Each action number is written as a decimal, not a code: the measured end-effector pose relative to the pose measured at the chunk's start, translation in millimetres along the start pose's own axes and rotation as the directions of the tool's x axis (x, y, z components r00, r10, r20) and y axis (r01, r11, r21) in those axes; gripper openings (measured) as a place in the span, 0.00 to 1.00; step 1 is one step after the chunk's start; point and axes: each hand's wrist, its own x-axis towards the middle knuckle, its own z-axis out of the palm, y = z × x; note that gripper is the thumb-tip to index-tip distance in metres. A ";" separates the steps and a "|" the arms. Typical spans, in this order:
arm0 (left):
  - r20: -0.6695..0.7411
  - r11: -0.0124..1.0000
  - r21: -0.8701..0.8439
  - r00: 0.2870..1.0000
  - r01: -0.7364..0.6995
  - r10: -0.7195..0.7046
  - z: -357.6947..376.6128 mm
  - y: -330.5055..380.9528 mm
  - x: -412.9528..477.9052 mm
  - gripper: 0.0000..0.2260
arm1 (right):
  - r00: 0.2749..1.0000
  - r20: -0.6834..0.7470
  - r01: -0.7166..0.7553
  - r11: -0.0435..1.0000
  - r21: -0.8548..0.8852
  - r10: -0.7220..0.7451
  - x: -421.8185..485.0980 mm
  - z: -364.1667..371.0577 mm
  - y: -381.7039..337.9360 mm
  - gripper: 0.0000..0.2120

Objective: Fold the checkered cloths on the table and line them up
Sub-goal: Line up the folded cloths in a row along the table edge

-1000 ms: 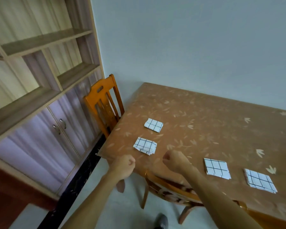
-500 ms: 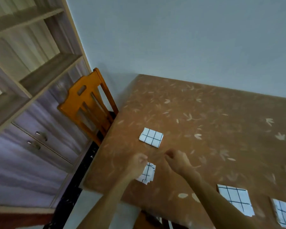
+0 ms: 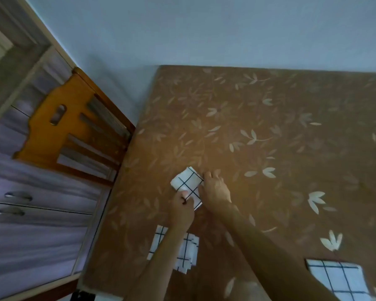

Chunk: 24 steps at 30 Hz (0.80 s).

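Checkered cloth (image 3: 187, 182) sits between our hands: our left hand (image 3: 181, 210) pinches its near edge, our right hand (image 3: 215, 191) grips its right side. We judge we are picking up this small folded white square with dark grid lines; next it needs carrying into the row. Under our left forearm lies a looser folded cloth (image 3: 183, 249), and beyond our right forearm another (image 3: 336, 279), all on the worktop (image 3: 269, 127).
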 end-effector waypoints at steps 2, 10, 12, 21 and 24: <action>-0.008 0.997 0.037 0.997 -0.070 0.071 2.0 -5.8 -1.5 0.09 | 0.996 0.006 -0.093 0.989 0.112 0.093 -19.8 4.0 10.5 0.20; 0.253 0.756 0.393 0.852 -0.523 0.458 20.4 -28.7 -45.6 0.15 | 0.943 0.162 -0.332 0.864 0.379 0.291 -122.3 11.8 61.9 0.14; 0.328 0.673 0.423 0.795 -0.606 0.510 25.4 -40.9 -59.1 0.18 | 0.912 0.325 -0.346 0.896 0.278 0.251 -142.9 12.1 70.4 0.17; 0.533 0.476 0.394 0.617 -0.786 0.579 51.4 -74.9 -108.2 0.20 | 0.984 -0.111 -0.140 0.990 0.000 0.139 -195.7 12.0 115.7 0.16; 0.592 0.487 0.331 0.580 -0.808 0.560 54.0 -77.7 -120.4 0.19 | 0.993 -0.093 -0.076 0.995 -0.061 0.070 -209.0 29.0 127.5 0.20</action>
